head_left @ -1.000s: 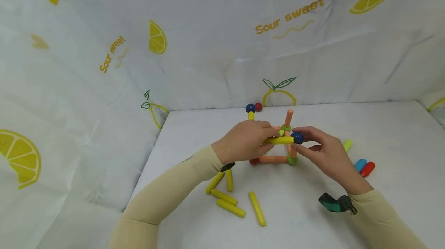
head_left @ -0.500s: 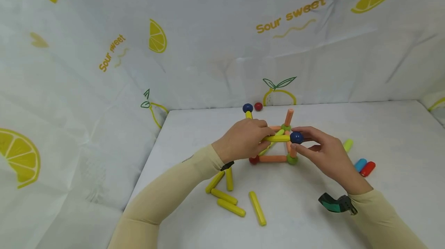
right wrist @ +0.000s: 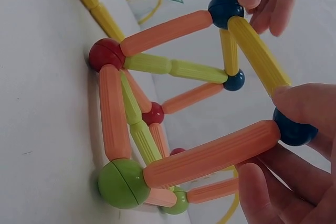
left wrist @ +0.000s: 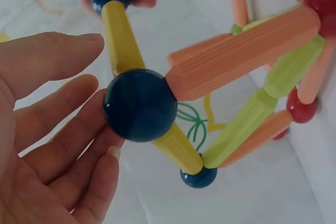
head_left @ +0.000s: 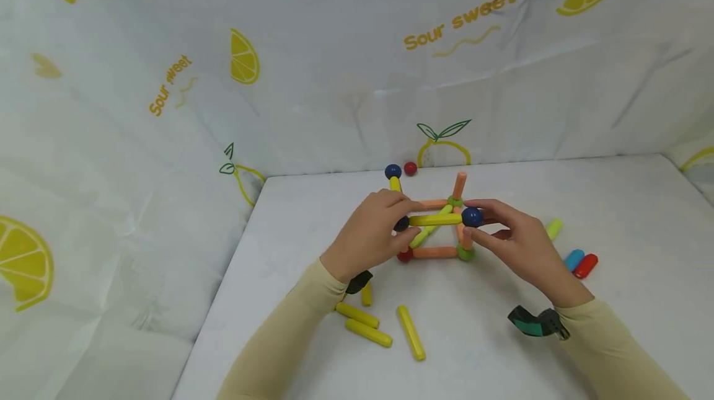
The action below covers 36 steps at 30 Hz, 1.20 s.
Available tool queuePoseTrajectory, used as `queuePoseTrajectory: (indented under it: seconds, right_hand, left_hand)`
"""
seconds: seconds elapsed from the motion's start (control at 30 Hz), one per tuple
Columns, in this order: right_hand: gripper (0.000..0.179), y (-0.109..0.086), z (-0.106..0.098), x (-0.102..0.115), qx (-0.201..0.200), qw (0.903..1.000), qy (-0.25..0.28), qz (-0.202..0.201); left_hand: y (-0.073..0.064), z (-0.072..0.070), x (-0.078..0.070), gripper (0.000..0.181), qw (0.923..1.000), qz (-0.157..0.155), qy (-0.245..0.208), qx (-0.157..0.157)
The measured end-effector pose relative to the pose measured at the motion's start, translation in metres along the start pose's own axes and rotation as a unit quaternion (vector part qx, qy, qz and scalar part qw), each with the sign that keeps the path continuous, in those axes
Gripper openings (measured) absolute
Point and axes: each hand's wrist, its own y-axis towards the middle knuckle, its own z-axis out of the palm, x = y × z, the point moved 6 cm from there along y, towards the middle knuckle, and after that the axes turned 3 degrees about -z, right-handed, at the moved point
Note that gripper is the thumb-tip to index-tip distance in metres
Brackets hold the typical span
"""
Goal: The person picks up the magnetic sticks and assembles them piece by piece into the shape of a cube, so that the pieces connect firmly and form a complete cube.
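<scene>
A frame of magnetic rods and balls stands on the table, with orange rods (right wrist: pixel 212 153), yellow-green rods (left wrist: pixel 244 127) and green balls (right wrist: pixel 123 183) and red balls (right wrist: pixel 106 54) at its base. Along its near top, a yellow rod (head_left: pixel 436 219) joins two blue balls. My right hand (head_left: pixel 521 242) pinches the right blue ball (head_left: pixel 471 217) between thumb and fingers. Around the left blue ball (left wrist: pixel 140 105) my left hand (head_left: pixel 370 232) spreads loosely; its fingers are beside the ball, its thumb apart from it. A third blue ball (head_left: pixel 393 171) tops the back left corner.
Several loose yellow rods (head_left: pixel 411 332) lie in front of the frame, some partly behind the left wrist. At the right are a blue rod (head_left: pixel 574 260), a red rod (head_left: pixel 586 266) and a yellow-green rod (head_left: pixel 554 229). A loose red ball (head_left: pixel 410 168) sits by the back wall.
My left hand has drawn left off the yellow rod to its left end, uncovering the rod and the left blue ball. The right hand keeps its pinch on the right ball.
</scene>
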Motion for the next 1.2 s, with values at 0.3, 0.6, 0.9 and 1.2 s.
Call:
queuePoseTrajectory:
  seconds: [0.3,0.6,0.9,1.2]
  right_hand:
    - [0.063,0.001,0.003,-0.004,0.031,0.9993,-0.008,0.022]
    - [0.036,-0.005,-0.036,-0.049,0.039,0.9945,-0.087,0.043]
    - [0.039,-0.008,-0.059,-0.115,0.184,0.9508,-0.240,0.068]
    - [0.030,-0.014,-0.059,-0.117,0.185,0.9448,-0.260,0.074]
  left_hand:
    - [-0.023,-0.007,0.008,0.035,0.9967,0.006,-0.022,-0.078]
    - [-0.040,-0.014,0.025,0.030,0.9966,-0.007,-0.039,-0.072]
    - [-0.088,0.031,0.056,0.028,0.9833,-0.028,0.047,0.174]
    - [-0.101,0.061,0.050,0.014,0.9681,0.013,0.123,0.218]
